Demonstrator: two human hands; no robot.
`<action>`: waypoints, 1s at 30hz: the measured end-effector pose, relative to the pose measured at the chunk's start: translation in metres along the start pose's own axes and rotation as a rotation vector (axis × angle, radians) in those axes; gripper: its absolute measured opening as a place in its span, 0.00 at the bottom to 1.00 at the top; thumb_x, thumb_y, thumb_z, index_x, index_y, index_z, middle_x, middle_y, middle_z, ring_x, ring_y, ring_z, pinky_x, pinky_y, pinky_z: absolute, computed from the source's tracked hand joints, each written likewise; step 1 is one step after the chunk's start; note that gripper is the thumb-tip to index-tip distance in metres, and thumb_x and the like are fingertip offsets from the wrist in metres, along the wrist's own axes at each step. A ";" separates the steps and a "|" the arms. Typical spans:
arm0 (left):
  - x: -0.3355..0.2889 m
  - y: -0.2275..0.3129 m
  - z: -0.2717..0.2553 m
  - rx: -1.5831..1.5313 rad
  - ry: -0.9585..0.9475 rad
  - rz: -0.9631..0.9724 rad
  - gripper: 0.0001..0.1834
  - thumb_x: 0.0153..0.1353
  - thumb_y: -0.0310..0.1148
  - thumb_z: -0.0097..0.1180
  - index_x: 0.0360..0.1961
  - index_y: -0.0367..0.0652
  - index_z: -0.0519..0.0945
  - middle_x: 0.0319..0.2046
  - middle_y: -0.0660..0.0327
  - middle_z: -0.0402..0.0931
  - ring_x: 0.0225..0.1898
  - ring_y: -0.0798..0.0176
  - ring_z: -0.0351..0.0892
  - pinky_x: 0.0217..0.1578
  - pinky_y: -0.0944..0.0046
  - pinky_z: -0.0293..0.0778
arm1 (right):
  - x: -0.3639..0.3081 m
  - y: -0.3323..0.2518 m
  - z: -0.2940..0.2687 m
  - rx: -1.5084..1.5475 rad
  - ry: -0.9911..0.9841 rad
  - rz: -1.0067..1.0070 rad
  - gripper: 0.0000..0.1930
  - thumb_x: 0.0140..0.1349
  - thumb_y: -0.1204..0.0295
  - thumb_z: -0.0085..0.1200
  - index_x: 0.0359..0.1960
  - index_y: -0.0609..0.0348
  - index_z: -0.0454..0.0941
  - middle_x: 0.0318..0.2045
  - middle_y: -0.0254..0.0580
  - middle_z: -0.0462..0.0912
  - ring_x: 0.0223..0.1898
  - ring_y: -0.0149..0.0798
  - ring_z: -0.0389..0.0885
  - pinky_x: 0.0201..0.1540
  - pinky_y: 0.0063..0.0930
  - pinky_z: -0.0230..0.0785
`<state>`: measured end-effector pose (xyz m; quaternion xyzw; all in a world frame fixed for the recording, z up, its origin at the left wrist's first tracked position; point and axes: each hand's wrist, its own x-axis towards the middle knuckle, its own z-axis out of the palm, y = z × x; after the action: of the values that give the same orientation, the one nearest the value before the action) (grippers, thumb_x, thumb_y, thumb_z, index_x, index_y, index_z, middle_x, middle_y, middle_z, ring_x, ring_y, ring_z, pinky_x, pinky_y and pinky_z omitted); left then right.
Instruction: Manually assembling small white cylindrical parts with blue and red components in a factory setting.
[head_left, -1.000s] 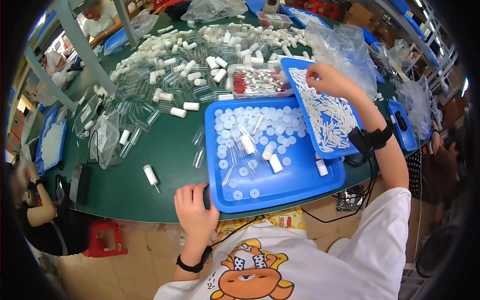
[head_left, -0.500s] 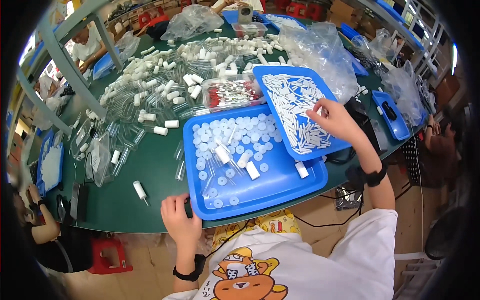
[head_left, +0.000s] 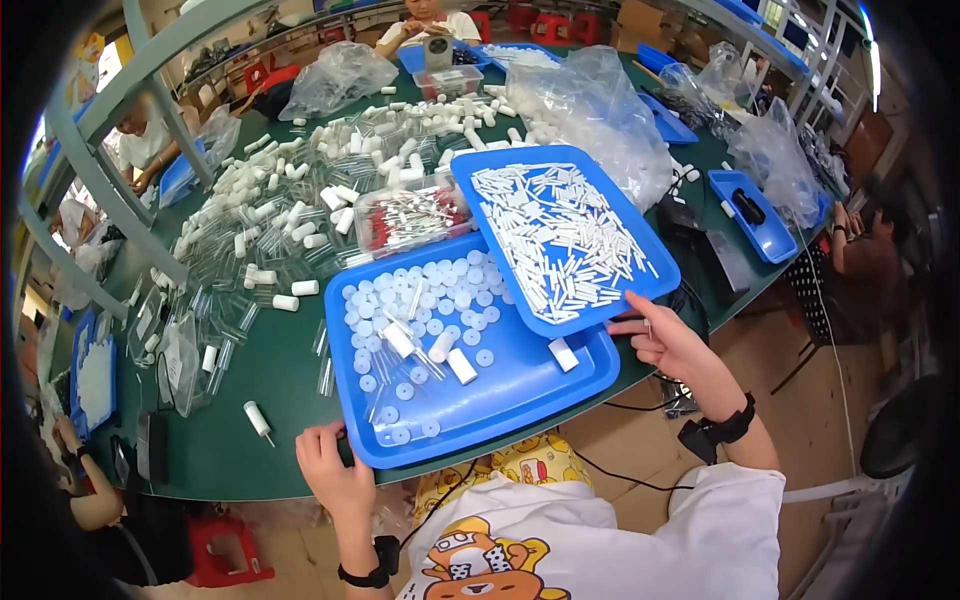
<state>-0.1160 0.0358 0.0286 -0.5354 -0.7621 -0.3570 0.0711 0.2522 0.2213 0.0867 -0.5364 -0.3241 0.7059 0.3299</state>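
My left hand (head_left: 336,478) rests at the table's front edge against the near left corner of a blue tray (head_left: 500,420). Its fingers are loosely bent, the thumb apart. In that tray lie translucent round discs (head_left: 418,375), several white cylinders (head_left: 462,366) and thin clear tubes. A second blue tray (head_left: 655,262), full of short white sticks (head_left: 570,240), overlaps its far right part at a tilt. My right hand (head_left: 682,350) is at this upper tray's near right corner, fingers spread, the index tip touching the rim. A small greyish spot shows among its fingers, too small to name.
Clear tubes with white caps (head_left: 300,215) are heaped across the green table (head_left: 285,365). A clear box of red and white pieces (head_left: 412,215) stands behind the trays. One white-capped piece (head_left: 258,420) lies far left. Plastic bags (head_left: 600,120), black devices (head_left: 722,262) and co-workers surround the table.
My right hand has left the white sticks and come down to the upper tray's near corner. The view has shifted, and the left hand stays at the lower tray's corner.
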 end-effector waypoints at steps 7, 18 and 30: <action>-0.001 -0.002 0.004 0.023 0.026 0.033 0.12 0.49 0.31 0.56 0.32 0.34 0.73 0.29 0.55 0.68 0.35 0.53 0.67 0.38 0.59 0.64 | 0.020 0.009 0.002 0.146 0.128 -0.145 0.11 0.55 0.67 0.60 0.34 0.56 0.71 0.24 0.31 0.74 0.11 0.18 0.49 0.13 0.16 0.42; 0.001 0.001 0.005 0.003 0.031 0.035 0.13 0.48 0.32 0.56 0.31 0.34 0.73 0.28 0.56 0.67 0.33 0.54 0.67 0.36 0.60 0.65 | -0.011 -0.057 -0.014 0.277 0.220 -0.344 0.05 0.55 0.76 0.53 0.28 0.54 0.70 0.17 0.27 0.68 0.10 0.20 0.48 0.13 0.18 0.39; -0.001 -0.004 0.004 0.020 0.026 0.030 0.12 0.48 0.31 0.57 0.32 0.35 0.73 0.29 0.57 0.69 0.33 0.54 0.67 0.37 0.60 0.65 | -0.069 -0.114 -0.029 0.397 0.135 -0.524 0.12 0.57 0.75 0.56 0.21 0.52 0.65 0.12 0.22 0.61 0.08 0.19 0.45 0.11 0.19 0.33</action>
<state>-0.1180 0.0368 0.0236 -0.5412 -0.7567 -0.3552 0.0918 0.3083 0.2333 0.2104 -0.4056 -0.2843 0.6093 0.6192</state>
